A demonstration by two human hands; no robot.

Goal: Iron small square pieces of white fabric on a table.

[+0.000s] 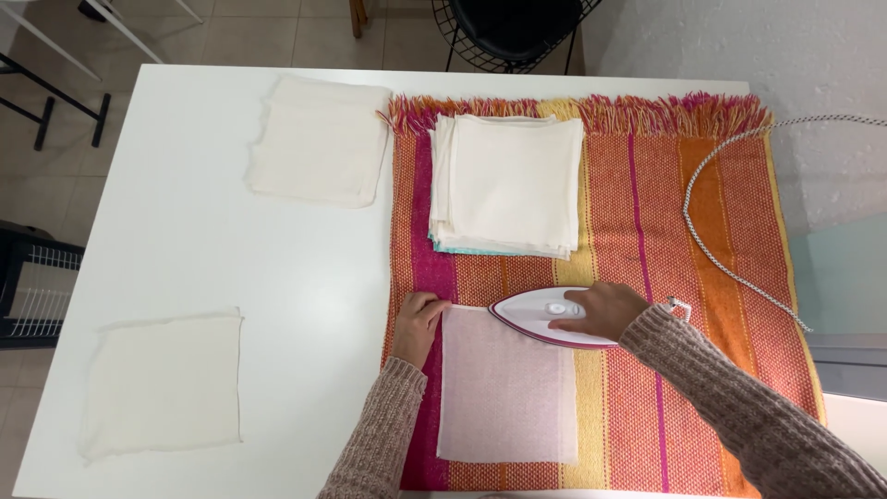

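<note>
Head view: an ironing job on a striped blanket spread over a white table (231, 268).

The right hand (601, 310) has its fingers wrapped around the handle of a white and maroon steam iron (536, 319), whose soleplate rests on the top edge of a thin, sheer white fabric square (506, 383). The left hand (420, 323) presses flat, fingers together, on that square's upper left corner, seemingly to keep it taut. The orange, pink and yellow woven blanket (702, 277) serves as padding. A stack of folded cream cloths (508, 185) sits beyond; two single cream cloths (319, 139) (166, 383) lie on bare table. The iron's braided cord (721, 249) trails right.
</note>
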